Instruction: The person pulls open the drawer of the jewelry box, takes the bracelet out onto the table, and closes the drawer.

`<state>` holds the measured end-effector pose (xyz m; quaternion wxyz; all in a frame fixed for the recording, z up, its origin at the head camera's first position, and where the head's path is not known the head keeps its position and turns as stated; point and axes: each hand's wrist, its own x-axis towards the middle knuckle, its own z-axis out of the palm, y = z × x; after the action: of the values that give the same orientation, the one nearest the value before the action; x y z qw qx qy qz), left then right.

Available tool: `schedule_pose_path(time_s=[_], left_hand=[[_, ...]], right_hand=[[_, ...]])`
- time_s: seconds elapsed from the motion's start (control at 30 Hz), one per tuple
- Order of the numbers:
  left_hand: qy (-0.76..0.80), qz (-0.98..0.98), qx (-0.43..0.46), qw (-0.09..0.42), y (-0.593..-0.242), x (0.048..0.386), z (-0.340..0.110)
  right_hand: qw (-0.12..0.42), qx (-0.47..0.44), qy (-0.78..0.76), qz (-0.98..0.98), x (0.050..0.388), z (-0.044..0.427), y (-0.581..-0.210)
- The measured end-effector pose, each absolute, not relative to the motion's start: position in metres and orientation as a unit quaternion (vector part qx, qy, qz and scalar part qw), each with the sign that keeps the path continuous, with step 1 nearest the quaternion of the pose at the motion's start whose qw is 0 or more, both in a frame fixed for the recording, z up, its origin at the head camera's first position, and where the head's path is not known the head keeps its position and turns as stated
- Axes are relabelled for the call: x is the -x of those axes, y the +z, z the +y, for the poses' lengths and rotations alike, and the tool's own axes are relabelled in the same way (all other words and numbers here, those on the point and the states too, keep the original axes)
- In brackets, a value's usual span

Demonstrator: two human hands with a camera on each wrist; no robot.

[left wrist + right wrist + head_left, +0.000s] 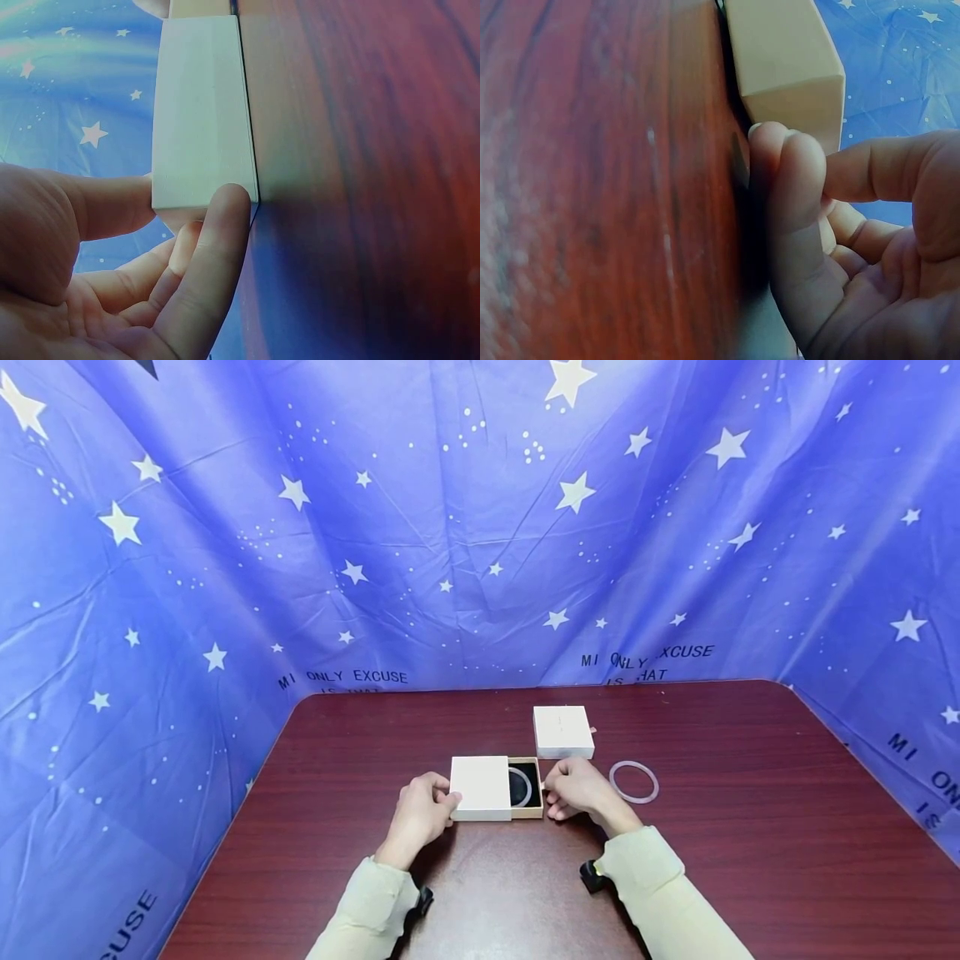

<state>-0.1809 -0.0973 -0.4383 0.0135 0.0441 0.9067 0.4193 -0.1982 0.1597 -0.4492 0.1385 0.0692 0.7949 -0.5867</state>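
A white slide-out box [480, 788] lies on the table, its tan-edged drawer [536, 812] pulled partway out to the right. Inside the drawer, on black lining, lies a pale bangle [527, 787], its left part hidden under the sleeve. My left hand [422, 814] grips the left end of the box, thumb and fingers about its edges; the left wrist view shows the white side [199, 112] close up. At the drawer's right end my right hand [581, 787] pinches the small pull tab, mostly covered by the fingers. The drawer's end [795, 112] stands just beyond those fingertips.
A second white box [564, 732], closed, with a small tab on its right side, sits behind the drawer. Another pale bangle [617, 771] lies right of my right hand. The dark red table [750, 827] meets a blue star-patterned curtain [480, 527] at its back and sides.
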Motion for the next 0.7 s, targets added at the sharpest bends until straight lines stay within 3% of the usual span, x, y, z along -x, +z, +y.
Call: schedule_pose_path(time_s=[0.7], left_hand=[[0.412,0.910,-0.038,0.013,-0.4371,0.1800,-0.0964]], right_hand=[[0.142,-0.066,-0.592,0.791,0.1948,0.1618,-0.4447]])
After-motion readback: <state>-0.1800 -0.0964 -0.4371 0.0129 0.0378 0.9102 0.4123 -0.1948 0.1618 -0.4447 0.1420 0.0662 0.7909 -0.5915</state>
